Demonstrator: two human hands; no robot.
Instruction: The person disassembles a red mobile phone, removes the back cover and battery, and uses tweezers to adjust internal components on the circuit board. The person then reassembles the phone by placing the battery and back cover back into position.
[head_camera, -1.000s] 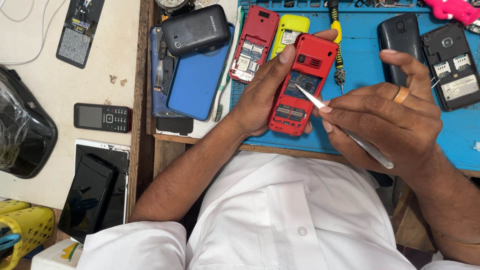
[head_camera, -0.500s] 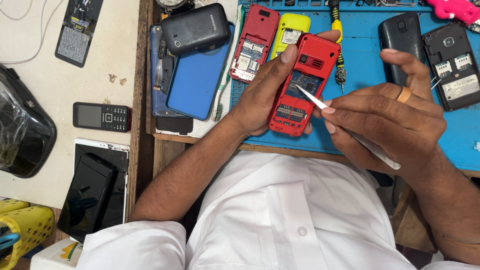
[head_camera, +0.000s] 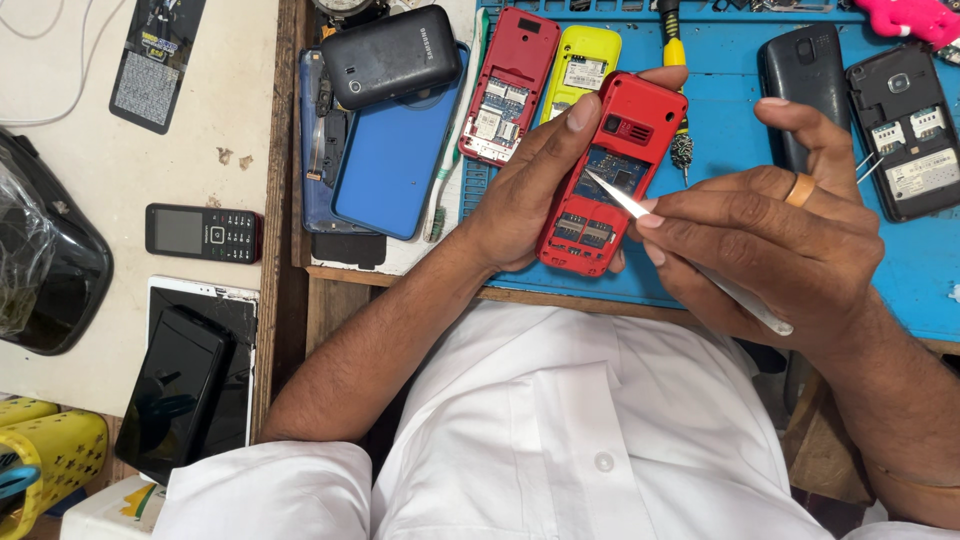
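Red phone (head_camera: 598, 180) with its back off sits just above the near edge of the blue mat (head_camera: 730, 130). The left hand (head_camera: 530, 190) wraps around the red phone, thumb on top, fingers under it. The right hand (head_camera: 760, 250) pinches a thin white tool (head_camera: 625, 200), and its tip touches the small parts inside. To do this well, I think the left hand should hold steady and the tool should push softly, so no tiny part breaks. Other open phones lie farther up the mat.
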